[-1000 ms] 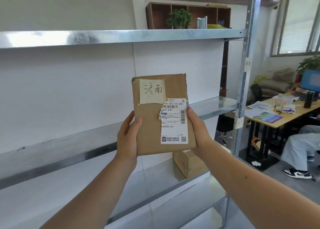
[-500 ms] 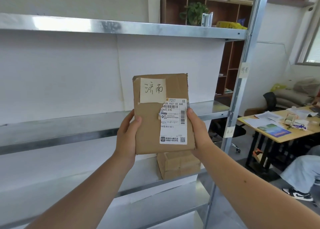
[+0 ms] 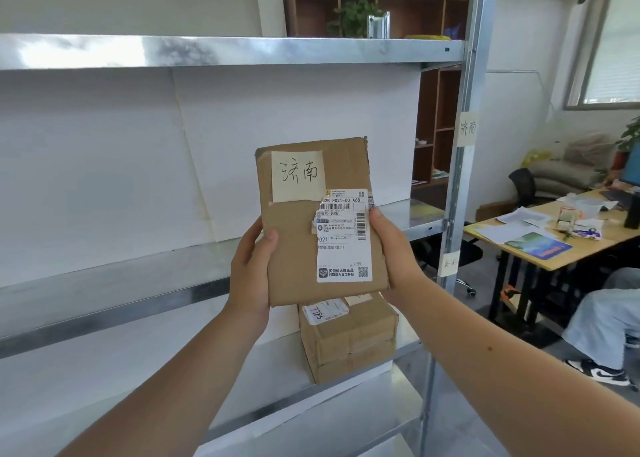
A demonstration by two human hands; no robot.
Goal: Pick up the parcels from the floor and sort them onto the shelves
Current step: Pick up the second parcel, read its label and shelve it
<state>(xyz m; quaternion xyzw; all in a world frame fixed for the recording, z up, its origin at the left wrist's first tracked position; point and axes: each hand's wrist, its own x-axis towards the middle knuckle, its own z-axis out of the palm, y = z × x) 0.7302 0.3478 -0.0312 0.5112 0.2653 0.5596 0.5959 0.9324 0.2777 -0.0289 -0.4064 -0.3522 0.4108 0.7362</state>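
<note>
Fingers [image 3: 258, 245] of both hands hold parcel [image 3: 311, 228] upright, label facing.

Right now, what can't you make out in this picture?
- Held parcel: back face turned away, head view.
- Shipping label: small print too tiny.
- Parcel on the shelf: top hidden behind the held one.
- Seated person: cut off by the right edge.

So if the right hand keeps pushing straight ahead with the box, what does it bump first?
Probably the white backing behind the shelf; the right hand and parcel look clear until then, though depth is unclear.
</note>
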